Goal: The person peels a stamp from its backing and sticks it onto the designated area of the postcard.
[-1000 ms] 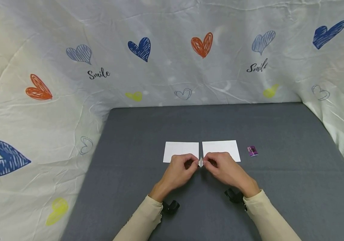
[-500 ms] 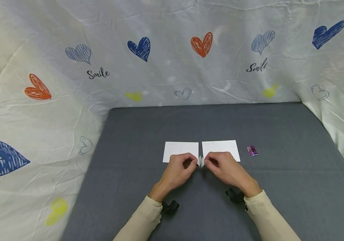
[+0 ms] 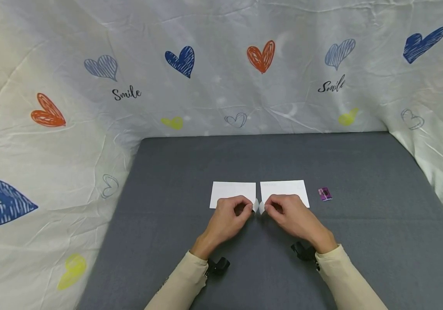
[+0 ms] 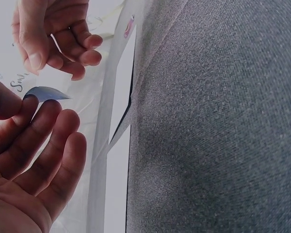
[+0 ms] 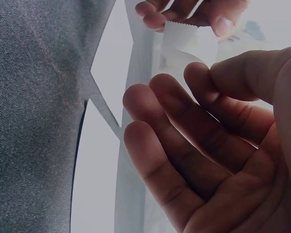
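Note:
Between the fingertips of both hands is a small white paper wrapper with a zigzag edge, parted into two flaps. My left hand pinches one flap between thumb and forefinger. That flap curves outward and looks bluish in the left wrist view. The opposite flap is pinched by my right hand, whose other fingers are loosely bent. Both hands are held near the front edges of two white cards, the left card and the right card, and partly cover them. What lies inside the wrapper is hidden.
A small purple printed card lies right of the white cards on the dark grey tabletop. A pale curtain with printed hearts hangs behind and at the sides. Black wrist cameras sit below both wrists.
My hands have drawn slightly apart, left hand to the left and right hand to the right. The wrapper's two flaps have spread wider between them. The cards have stayed put.

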`<state>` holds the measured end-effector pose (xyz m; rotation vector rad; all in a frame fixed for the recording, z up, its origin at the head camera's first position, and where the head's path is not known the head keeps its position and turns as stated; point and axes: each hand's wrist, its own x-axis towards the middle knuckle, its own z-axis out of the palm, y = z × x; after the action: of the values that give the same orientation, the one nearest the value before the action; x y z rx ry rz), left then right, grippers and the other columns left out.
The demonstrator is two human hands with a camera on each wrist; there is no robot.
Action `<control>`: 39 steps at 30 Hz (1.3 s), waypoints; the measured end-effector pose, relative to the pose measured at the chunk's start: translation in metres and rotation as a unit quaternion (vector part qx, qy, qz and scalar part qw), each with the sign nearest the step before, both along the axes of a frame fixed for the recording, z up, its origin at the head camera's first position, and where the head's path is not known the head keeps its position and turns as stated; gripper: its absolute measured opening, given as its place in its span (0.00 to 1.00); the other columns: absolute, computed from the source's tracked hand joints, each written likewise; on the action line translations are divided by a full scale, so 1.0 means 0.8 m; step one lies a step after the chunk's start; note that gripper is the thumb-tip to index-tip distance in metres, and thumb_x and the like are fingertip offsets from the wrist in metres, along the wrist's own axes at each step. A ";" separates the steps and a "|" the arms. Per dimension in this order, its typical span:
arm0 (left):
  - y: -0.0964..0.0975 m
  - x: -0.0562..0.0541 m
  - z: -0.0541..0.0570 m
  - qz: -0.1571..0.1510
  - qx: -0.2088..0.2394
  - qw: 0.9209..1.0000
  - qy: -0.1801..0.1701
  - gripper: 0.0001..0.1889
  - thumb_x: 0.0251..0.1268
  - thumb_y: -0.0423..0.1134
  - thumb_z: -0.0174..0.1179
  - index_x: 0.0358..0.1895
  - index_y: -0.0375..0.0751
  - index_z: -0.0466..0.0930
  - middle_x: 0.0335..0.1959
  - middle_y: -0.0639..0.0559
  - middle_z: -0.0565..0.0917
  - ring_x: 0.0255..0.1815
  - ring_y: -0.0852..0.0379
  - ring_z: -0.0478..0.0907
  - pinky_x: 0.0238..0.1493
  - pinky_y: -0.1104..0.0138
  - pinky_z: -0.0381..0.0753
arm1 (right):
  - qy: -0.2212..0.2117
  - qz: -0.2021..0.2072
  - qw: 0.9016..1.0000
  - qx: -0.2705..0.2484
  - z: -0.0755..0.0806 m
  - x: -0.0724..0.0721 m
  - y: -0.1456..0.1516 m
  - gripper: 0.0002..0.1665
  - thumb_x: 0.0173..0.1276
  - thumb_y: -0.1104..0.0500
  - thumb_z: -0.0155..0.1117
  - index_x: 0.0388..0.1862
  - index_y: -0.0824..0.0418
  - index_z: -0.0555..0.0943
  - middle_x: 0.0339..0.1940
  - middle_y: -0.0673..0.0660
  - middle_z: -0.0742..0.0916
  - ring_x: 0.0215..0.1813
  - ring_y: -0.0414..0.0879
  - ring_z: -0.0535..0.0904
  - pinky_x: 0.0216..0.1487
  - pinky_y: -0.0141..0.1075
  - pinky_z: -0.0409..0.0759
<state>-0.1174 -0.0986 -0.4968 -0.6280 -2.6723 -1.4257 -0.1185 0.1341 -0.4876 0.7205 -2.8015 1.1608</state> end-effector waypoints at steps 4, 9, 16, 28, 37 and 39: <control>-0.002 -0.001 -0.001 0.000 0.000 1.000 0.002 0.06 0.74 0.33 0.64 0.40 0.42 0.91 0.31 0.56 0.89 0.29 0.67 0.78 0.36 0.70 0.79 | 0.004 -0.001 1.000 0.000 0.000 -0.001 0.000 0.10 0.77 0.62 0.65 0.36 0.56 0.90 0.27 0.41 0.84 0.29 0.33 0.75 0.35 0.32 0.75; -0.003 -0.002 -0.003 0.002 0.001 1.000 0.007 0.06 0.75 0.33 0.64 0.39 0.43 0.91 0.31 0.56 0.89 0.29 0.67 0.79 0.36 0.70 0.80 | -0.005 -0.004 1.000 0.002 0.002 -0.001 0.001 0.10 0.78 0.61 0.65 0.37 0.56 0.90 0.27 0.41 0.84 0.29 0.34 0.75 0.36 0.32 0.76; -0.006 -0.001 -0.002 0.006 0.008 1.000 0.004 0.07 0.74 0.32 0.64 0.38 0.43 0.91 0.31 0.55 0.89 0.28 0.67 0.79 0.36 0.70 0.81 | -0.008 -0.008 1.000 0.011 0.003 0.000 0.004 0.11 0.79 0.60 0.64 0.37 0.55 0.90 0.27 0.40 0.84 0.29 0.34 0.76 0.37 0.33 0.77; -0.009 -0.001 0.000 0.015 0.013 1.000 -0.004 0.06 0.74 0.32 0.65 0.38 0.43 0.91 0.31 0.55 0.90 0.29 0.67 0.80 0.37 0.70 0.82 | -0.008 -0.010 1.000 0.022 0.004 -0.003 0.006 0.11 0.79 0.60 0.64 0.37 0.54 0.90 0.27 0.40 0.84 0.29 0.35 0.75 0.37 0.33 0.76; -0.009 -0.003 0.001 0.018 0.018 1.000 -0.004 0.06 0.73 0.31 0.65 0.37 0.42 0.90 0.30 0.55 0.90 0.30 0.66 0.82 0.38 0.70 0.82 | -0.011 -0.009 1.000 0.019 0.008 -0.002 0.009 0.10 0.79 0.60 0.64 0.37 0.55 0.90 0.28 0.41 0.84 0.29 0.35 0.75 0.36 0.33 0.76; -0.009 -0.004 0.000 0.019 0.019 1.000 -0.003 0.06 0.73 0.31 0.65 0.37 0.42 0.90 0.30 0.55 0.90 0.30 0.66 0.82 0.38 0.70 0.82 | -0.011 -0.010 1.000 0.020 0.008 -0.002 0.010 0.10 0.79 0.60 0.64 0.38 0.56 0.90 0.28 0.41 0.84 0.30 0.35 0.75 0.37 0.33 0.76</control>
<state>-0.1205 -0.1058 -0.4965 -0.5690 -2.6400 -1.4677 -0.1198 0.1424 -0.4811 0.6851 -2.8513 1.1210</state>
